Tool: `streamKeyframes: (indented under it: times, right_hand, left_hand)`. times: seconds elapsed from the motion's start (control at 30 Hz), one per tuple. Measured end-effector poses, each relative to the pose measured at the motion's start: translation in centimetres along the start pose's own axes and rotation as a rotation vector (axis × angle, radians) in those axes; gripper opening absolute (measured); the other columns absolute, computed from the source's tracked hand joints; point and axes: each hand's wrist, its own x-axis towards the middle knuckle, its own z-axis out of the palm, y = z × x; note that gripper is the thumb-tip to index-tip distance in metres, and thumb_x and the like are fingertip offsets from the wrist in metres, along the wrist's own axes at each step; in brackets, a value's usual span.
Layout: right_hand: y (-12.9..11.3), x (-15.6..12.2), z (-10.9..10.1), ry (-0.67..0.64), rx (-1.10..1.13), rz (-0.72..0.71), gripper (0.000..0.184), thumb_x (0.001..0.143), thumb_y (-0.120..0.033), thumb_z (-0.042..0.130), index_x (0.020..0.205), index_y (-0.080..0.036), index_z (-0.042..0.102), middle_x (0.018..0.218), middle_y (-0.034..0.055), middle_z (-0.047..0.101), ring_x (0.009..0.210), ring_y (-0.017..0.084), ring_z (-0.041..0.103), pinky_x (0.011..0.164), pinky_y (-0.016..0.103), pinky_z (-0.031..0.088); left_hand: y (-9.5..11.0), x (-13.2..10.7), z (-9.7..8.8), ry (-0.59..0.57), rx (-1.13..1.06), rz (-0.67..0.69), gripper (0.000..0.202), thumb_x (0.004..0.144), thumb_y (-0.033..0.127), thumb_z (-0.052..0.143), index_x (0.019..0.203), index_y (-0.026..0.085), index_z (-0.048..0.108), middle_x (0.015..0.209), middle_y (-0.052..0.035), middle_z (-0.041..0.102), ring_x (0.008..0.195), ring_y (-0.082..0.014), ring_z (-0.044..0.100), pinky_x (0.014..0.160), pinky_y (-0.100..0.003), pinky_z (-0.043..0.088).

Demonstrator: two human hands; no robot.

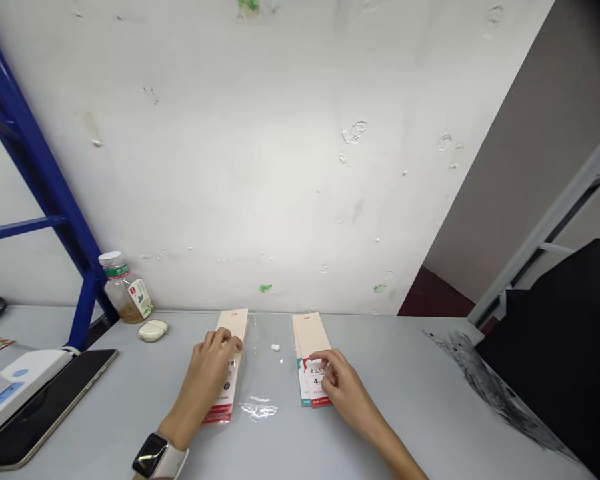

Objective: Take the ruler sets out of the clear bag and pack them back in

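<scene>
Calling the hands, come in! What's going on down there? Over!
Left hand on a cream-and-red paper pack. Right hand on a second pack, at its printed label. Clear plastic wrap lying between them.

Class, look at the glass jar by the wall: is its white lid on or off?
On: the white lid sits level across the top of the glass jar, covering its mouth, with no gap visible.
</scene>
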Motion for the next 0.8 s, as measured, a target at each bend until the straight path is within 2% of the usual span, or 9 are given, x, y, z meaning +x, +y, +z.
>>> streamKeyframes:
  times: [0.1, 0.17, 0.27, 0.33, 0.4, 0.47, 0.57, 0.63, 0.8]
  right_hand:
    - [0.4, 0.2, -0.5, 0.006, -0.069, 0.023, 0.039, 0.073, -0.015, 0.042, 0.103, -0.028, 0.063, 0.089, 0.0007, 0.053, 0.062, 0.015, 0.047, 0.064, 0.029, 0.046]
    - [0.7, 0.3, -0.8, 0.028, -0.110, 0.043, 0.038, 0.075, -0.016, 0.042, 0.105, -0.028, 0.061, 0.094, 0.0024, 0.057, 0.070, 0.017, 0.053, 0.067, 0.030, 0.048]
    - [0.8, 0.3, -1.2, 0.047, -0.228, 0.044, 0.040, 0.079, -0.023, 0.047, 0.117, -0.029, 0.058, 0.120, 0.0048, 0.057, 0.102, 0.024, 0.057, 0.088, 0.035, 0.048]
    - [0.9, 0.2, -1.5, 0.027, -0.364, 0.077, 0.050, 0.080, -0.034, 0.054, 0.129, -0.029, 0.052, 0.140, 0.0051, 0.047, 0.126, 0.028, 0.045, 0.104, 0.040, 0.038]
    - [0.8, 0.1, -1.8, -0.023, -0.479, 0.145, 0.069, 0.075, -0.044, 0.062, 0.139, -0.027, 0.044, 0.153, 0.0068, 0.033, 0.140, 0.031, 0.030, 0.113, 0.044, 0.027]
    - [0.7, 0.1, -2.0, -0.075, -0.541, 0.207, 0.082, 0.070, -0.051, 0.067, 0.143, -0.024, 0.039, 0.158, 0.0087, 0.024, 0.145, 0.032, 0.019, 0.116, 0.044, 0.020]
    - [0.5, 0.1, -2.2, -0.110, -0.556, 0.242, 0.087, 0.065, -0.056, 0.070, 0.140, -0.024, 0.041, 0.159, 0.0094, 0.020, 0.146, 0.033, 0.014, 0.116, 0.042, 0.018]
    - [0.3, 0.0, -2.3, -0.096, -0.510, 0.234, 0.080, 0.060, -0.051, 0.074, 0.131, -0.024, 0.047, 0.156, 0.0093, 0.025, 0.145, 0.033, 0.016, 0.115, 0.043, 0.020]
    - [0.1, -0.1, -2.8, -0.008, -0.258, 0.218, 0.033, 0.065, -0.029, 0.066, 0.094, -0.027, 0.051, 0.119, 0.0033, 0.057, 0.117, 0.029, 0.050, 0.094, 0.039, 0.042]
  left_hand:
    - [0.6, 0.0, 0.7, 0.004, 0.003, -0.014, 0.031, 0.080, 0.002, 0.041, 0.088, 0.024, 0.061, 0.097, -0.0063, 0.061, 0.093, -0.0260, 0.057, 0.077, -0.041, 0.046]
    - [1.4, -0.1, 1.1, 0.033, -0.061, 0.045, 0.025, 0.090, 0.013, 0.039, 0.093, 0.024, 0.061, 0.101, -0.0068, 0.062, 0.097, -0.0261, 0.058, 0.080, -0.042, 0.048]
    - [3.0, -0.4, 1.9, 0.019, -0.163, 0.194, 0.025, 0.094, 0.021, 0.039, 0.107, 0.024, 0.059, 0.115, -0.0074, 0.062, 0.108, -0.0250, 0.057, 0.087, -0.041, 0.049]
    - [4.0, -0.9, 2.5, -0.001, -0.177, 0.243, 0.029, 0.094, 0.023, 0.040, 0.119, 0.023, 0.054, 0.126, -0.0084, 0.059, 0.117, -0.0254, 0.054, 0.095, -0.044, 0.047]
    - [4.8, -1.3, 3.0, -0.022, -0.178, 0.268, 0.031, 0.095, 0.024, 0.041, 0.124, 0.023, 0.052, 0.131, -0.0084, 0.058, 0.121, -0.0256, 0.052, 0.100, -0.044, 0.044]
    - [5.2, -1.5, 3.3, -0.037, -0.181, 0.278, 0.031, 0.095, 0.025, 0.040, 0.124, 0.024, 0.053, 0.131, -0.0074, 0.059, 0.119, -0.0251, 0.054, 0.099, -0.043, 0.045]
    - [5.3, -1.5, 3.3, -0.032, -0.181, 0.261, 0.032, 0.096, 0.026, 0.038, 0.124, 0.025, 0.053, 0.125, -0.0068, 0.062, 0.110, -0.0242, 0.059, 0.094, -0.042, 0.047]
    - [5.4, -1.3, 3.2, -0.028, -0.162, 0.247, 0.032, 0.097, 0.025, 0.037, 0.124, 0.024, 0.054, 0.123, -0.0072, 0.063, 0.105, -0.0244, 0.060, 0.091, -0.042, 0.048]
    - [5.9, -1.1, 3.2, -0.029, -0.083, 0.253, 0.029, 0.098, 0.024, 0.036, 0.114, 0.023, 0.060, 0.117, -0.0077, 0.064, 0.097, -0.0255, 0.060, 0.084, -0.042, 0.047]
